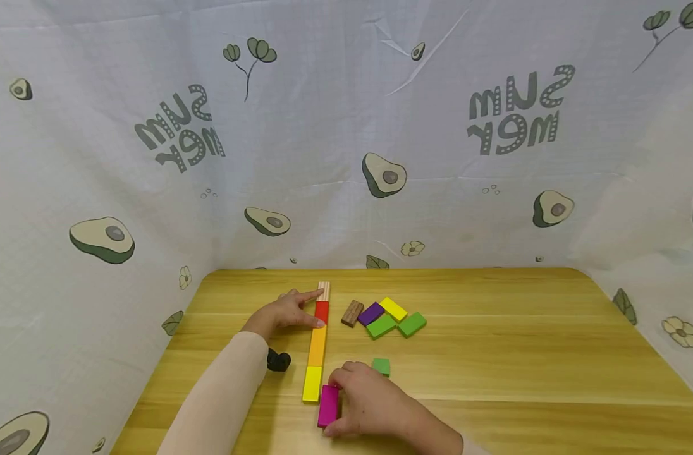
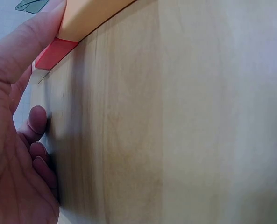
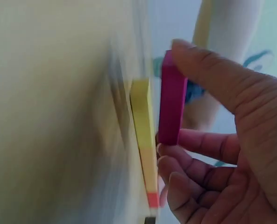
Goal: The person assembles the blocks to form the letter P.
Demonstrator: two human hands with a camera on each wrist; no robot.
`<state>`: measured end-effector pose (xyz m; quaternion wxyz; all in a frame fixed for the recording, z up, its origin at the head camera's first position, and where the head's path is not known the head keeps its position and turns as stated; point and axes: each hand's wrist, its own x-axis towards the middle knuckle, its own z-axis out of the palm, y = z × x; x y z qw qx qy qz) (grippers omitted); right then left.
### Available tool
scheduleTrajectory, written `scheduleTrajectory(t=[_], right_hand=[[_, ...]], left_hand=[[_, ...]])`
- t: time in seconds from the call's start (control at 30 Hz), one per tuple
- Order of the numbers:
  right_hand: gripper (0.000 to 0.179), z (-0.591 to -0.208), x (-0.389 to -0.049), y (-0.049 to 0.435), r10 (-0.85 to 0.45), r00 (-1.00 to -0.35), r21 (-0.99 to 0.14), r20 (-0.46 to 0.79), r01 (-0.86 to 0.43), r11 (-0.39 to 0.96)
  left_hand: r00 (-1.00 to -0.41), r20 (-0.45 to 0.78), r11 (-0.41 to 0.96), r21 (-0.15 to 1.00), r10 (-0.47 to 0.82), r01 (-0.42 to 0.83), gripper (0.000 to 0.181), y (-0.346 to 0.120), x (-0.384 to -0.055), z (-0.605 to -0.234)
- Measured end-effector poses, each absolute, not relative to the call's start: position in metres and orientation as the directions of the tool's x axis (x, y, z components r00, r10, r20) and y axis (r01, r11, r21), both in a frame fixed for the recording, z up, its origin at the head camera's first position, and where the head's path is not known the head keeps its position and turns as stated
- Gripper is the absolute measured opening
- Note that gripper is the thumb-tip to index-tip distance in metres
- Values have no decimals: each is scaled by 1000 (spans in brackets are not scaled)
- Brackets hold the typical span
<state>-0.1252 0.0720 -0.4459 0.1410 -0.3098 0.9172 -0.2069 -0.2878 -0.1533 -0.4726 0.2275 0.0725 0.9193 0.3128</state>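
Observation:
A straight row of blocks lies on the table: a pale wood block (image 1: 324, 287) at the far end, then a red block (image 1: 322, 312), an orange block (image 1: 318, 347) and a yellow block (image 1: 312, 383) nearest. My left hand (image 1: 286, 311) is beside the far part of the row. Its index finger touches the pale wood block and its thumb rests near the red-orange joint; the other fingers are loosely bent in the left wrist view. My right hand (image 1: 375, 401) pinches a magenta block (image 3: 172, 102) by its ends, raised off the table close beside the yellow block.
Right of the row lie a brown block (image 1: 352, 313), a purple block (image 1: 371, 314), a second yellow block (image 1: 394, 309) and two green blocks (image 1: 411, 324). A lighter green block (image 1: 382, 365) is partly behind my right hand. A printed cloth (image 1: 437, 215) surrounds the table (image 1: 523, 360).

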Motion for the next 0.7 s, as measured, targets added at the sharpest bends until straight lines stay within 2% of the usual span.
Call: scheduleTrajectory(t=[0.2,0.33,0.57,0.7], right_hand=[[60,-449,-112,55,-712,-691,-424,-125,-612,668],[58,-456,-110,49,-734,-672,-407,-98,-646,646],[68,-465,-116,47,-673,-714,-525,-193,-504,686],[74,-467,-119,48,-662,-728,-548,-179,-485,681]], left_hand=[[-887,-372,795,607,275,-8,89,-155,-287,-474],[-886,-371,794,607,278,-6,89,-155,-286,-474],[-883,-380,796,606,276,-12,88,-153,-286,-473],[-884,-382,804,595,270,-12,88,-153,-288,-472]])
